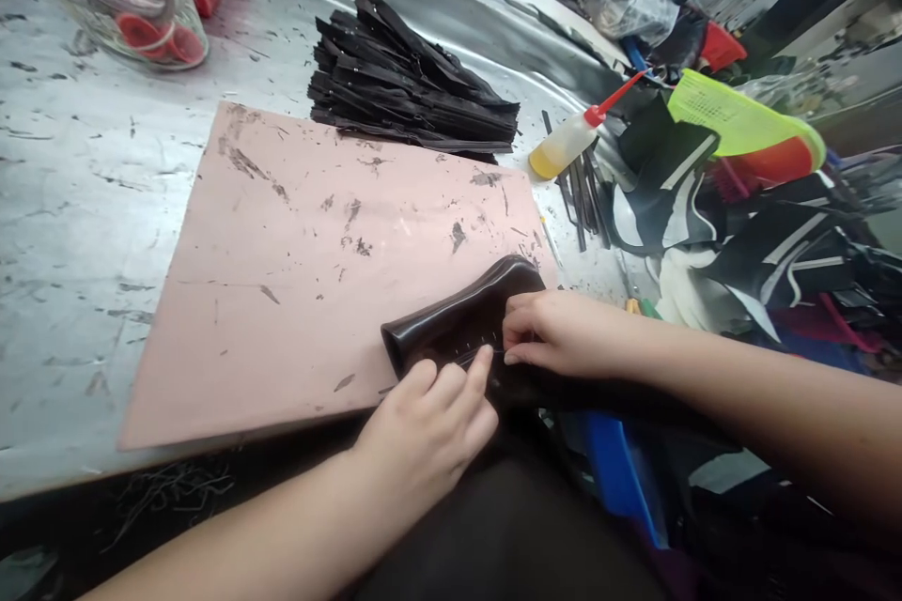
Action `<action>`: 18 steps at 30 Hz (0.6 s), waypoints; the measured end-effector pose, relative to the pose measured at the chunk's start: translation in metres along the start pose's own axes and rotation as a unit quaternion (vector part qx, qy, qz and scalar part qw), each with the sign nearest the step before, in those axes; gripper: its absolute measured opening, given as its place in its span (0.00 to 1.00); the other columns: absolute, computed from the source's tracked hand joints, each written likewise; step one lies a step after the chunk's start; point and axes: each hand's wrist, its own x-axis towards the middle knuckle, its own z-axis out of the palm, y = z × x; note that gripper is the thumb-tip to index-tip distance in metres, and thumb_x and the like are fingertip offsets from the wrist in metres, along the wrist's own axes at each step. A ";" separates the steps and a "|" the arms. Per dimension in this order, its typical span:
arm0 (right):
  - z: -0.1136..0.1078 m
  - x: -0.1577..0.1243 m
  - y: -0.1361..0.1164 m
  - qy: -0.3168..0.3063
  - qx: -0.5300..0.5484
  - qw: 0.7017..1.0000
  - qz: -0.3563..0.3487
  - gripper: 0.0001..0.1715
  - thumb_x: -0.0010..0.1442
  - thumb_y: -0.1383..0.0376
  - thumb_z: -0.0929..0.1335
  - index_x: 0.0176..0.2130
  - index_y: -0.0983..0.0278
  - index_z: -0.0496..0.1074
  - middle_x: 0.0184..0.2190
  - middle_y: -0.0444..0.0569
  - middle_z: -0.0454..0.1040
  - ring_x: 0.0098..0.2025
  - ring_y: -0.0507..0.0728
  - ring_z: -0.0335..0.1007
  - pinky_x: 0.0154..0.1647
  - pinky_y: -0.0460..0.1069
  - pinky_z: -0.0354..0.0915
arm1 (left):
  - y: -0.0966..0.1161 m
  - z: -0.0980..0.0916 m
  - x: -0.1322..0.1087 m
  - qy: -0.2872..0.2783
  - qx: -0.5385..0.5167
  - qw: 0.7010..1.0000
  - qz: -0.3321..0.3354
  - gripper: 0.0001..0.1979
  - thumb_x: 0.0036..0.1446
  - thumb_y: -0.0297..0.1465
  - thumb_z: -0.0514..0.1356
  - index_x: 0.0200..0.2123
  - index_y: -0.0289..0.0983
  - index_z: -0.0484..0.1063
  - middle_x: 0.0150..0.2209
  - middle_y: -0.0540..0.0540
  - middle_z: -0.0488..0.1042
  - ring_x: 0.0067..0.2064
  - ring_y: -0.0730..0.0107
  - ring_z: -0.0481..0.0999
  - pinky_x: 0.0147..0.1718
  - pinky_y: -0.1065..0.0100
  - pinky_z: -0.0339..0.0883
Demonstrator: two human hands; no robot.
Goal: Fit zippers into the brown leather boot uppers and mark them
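A glossy dark brown leather-like piece (461,305), curled over along its far side, lies at the front edge of a pink mat (303,244). Small pale marks run in a row along its near part. My left hand (429,423) is closed at the piece's near edge, one fingertip pressing beside the marks; its thumb is hidden. From the right, my right hand (539,333) pinches the same piece with thumb and bent fingers. The lower part of the piece is hard to tell from the dark area below.
Behind the mat lies a bundle of black strips (409,84). A squeeze bottle (564,146) with yellow liquid and red nozzle stands tilted at right, near a lime-green basket (739,117) and black-and-white cut pieces (669,188). A clear container (162,9) stands back left.
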 end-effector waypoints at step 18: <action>0.006 -0.022 0.002 0.088 -0.141 0.985 0.044 0.19 0.49 0.61 0.73 0.38 0.67 0.67 0.37 0.53 0.68 0.38 0.61 0.68 0.35 0.51 0.63 | 0.011 0.009 0.016 0.042 0.058 0.997 0.017 0.14 0.58 0.29 0.47 0.40 0.32 0.71 0.45 0.40 0.74 0.44 0.61 0.72 0.42 0.62 0.58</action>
